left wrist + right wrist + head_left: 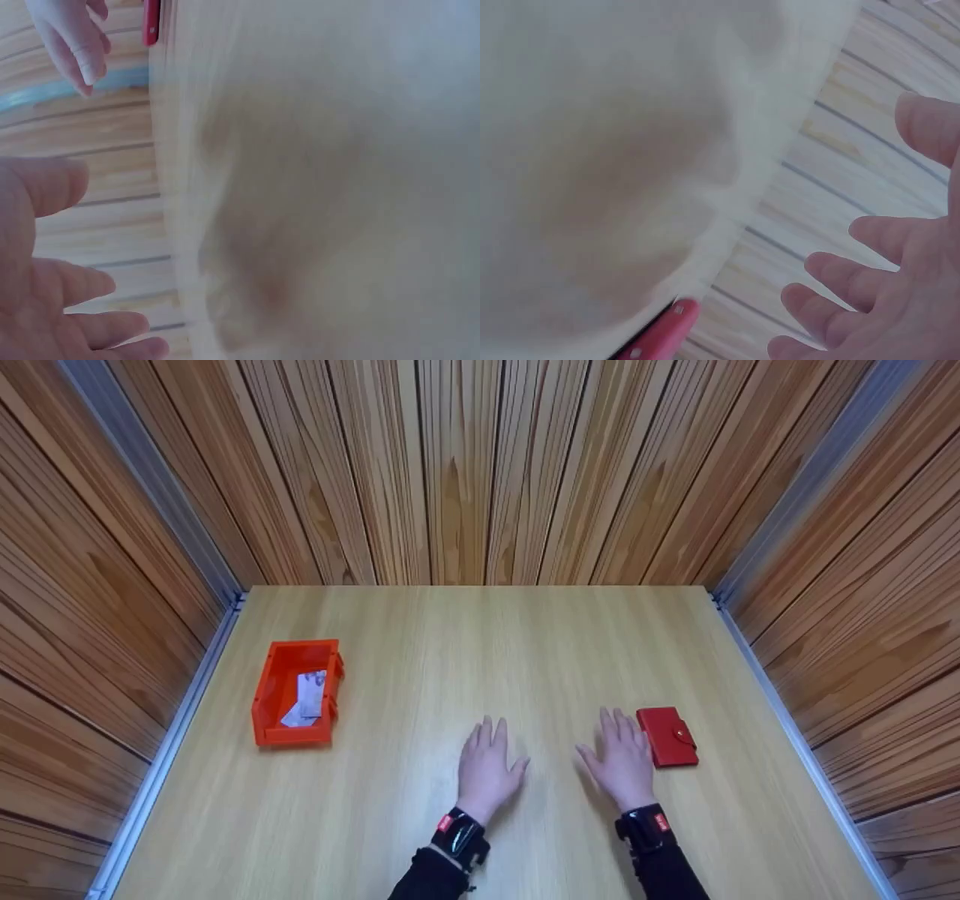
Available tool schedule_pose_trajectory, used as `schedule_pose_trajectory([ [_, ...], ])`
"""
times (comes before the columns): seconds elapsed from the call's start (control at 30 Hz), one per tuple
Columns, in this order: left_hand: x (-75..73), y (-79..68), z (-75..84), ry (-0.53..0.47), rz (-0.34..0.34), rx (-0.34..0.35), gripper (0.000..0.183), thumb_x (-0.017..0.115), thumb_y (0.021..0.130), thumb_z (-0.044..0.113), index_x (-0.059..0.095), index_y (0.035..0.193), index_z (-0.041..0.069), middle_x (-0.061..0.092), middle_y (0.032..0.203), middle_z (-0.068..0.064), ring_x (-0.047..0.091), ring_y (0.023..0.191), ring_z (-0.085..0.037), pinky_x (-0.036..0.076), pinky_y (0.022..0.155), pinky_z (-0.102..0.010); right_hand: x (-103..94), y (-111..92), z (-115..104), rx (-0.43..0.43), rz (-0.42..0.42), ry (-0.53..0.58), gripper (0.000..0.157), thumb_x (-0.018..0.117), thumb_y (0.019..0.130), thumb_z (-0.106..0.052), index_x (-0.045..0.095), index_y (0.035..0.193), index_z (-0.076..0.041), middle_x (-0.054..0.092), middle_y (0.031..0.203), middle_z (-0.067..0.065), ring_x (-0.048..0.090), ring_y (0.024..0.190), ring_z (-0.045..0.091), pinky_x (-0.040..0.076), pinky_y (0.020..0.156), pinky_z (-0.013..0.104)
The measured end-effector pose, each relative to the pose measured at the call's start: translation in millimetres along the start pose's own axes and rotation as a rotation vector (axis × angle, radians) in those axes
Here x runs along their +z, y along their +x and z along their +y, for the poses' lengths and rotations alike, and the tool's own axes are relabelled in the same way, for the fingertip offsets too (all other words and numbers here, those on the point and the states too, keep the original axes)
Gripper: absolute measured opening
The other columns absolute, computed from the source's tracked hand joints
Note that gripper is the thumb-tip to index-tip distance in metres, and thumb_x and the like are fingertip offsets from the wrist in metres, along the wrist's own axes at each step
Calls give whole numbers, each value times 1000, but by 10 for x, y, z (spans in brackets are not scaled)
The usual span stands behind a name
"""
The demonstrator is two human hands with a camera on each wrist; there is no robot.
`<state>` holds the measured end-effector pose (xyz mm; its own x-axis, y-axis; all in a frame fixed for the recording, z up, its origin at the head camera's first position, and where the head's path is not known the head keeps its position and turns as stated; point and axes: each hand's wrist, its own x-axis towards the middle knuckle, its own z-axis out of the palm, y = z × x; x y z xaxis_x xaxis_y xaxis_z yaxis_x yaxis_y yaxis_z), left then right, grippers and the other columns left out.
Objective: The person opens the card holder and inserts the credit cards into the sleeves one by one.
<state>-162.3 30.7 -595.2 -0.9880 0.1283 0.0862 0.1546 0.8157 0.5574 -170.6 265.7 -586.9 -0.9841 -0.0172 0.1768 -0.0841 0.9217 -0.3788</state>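
Observation:
My left hand [487, 772] hovers over the middle of the table, fingers straight and thumb spread, holding nothing. My right hand [621, 763] is also flat and spread, just left of a red wallet [666, 736] with a snap strap on its right side. In the head view I cannot tell whether the fingers touch the wallet. The right wrist view shows a gap between the fingers [855, 281] and the red wallet edge [664, 330]. To the left stands an orange bin [264, 697] with pale printed paper slips [310, 694] inside, apart from both hands.
The light wood table [465, 652] is bounded by wood-plank walls [457, 472] at the back and both sides. Metal rails [810, 780] run along its side edges. Black bands [459, 837] sit on both wrists.

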Motion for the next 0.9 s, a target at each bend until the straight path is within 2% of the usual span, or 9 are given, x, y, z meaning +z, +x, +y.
schedule_pose_trajectory([
  [0.17, 75, 56, 131, -57, -14, 23, 72, 66, 93, 39, 40, 148, 0, 38, 151, -23, 37, 138, -36, 30, 112, -48, -116, 11, 189, 41, 2, 6, 78, 69, 91, -34, 34, 149, 3, 36, 148, 30, 29, 136, 46, 18, 111, 61],
  [0.37, 147, 125, 290, -115, -42, 48, 69, 67, 93, 33, 41, 147, -1, 42, 148, -21, 42, 135, -33, 35, 109, -44, -246, 33, 410, 77, 57, 9, 74, 68, 92, -32, 37, 146, 7, 39, 145, 31, 32, 134, 48, 21, 110, 61],
  [0.67, 314, 196, 572, -213, -62, 39, 57, 68, 93, 25, 50, 139, -3, 54, 137, -18, 52, 126, -30, 41, 105, -39, -388, 71, 709, 149, 142, -30, 68, 69, 92, -27, 41, 136, 16, 48, 127, 37, 43, 115, 50, 38, 95, 63],
  [0.8, 379, 209, 685, -254, -66, 26, 50, 68, 92, 21, 55, 135, -3, 59, 130, -17, 56, 121, -29, 44, 102, -38, -434, 83, 850, 197, 127, -49, 64, 66, 93, -28, 44, 129, 20, 49, 121, 40, 44, 109, 51, 39, 91, 61],
  [0.9, 415, 217, 765, -275, -80, 10, 48, 69, 92, 20, 57, 133, -1, 61, 127, -16, 58, 118, -28, 45, 100, -37, -471, 95, 943, 252, 79, -55, 64, 64, 94, -31, 45, 126, 21, 48, 119, 41, 44, 107, 52, 40, 88, 60],
])
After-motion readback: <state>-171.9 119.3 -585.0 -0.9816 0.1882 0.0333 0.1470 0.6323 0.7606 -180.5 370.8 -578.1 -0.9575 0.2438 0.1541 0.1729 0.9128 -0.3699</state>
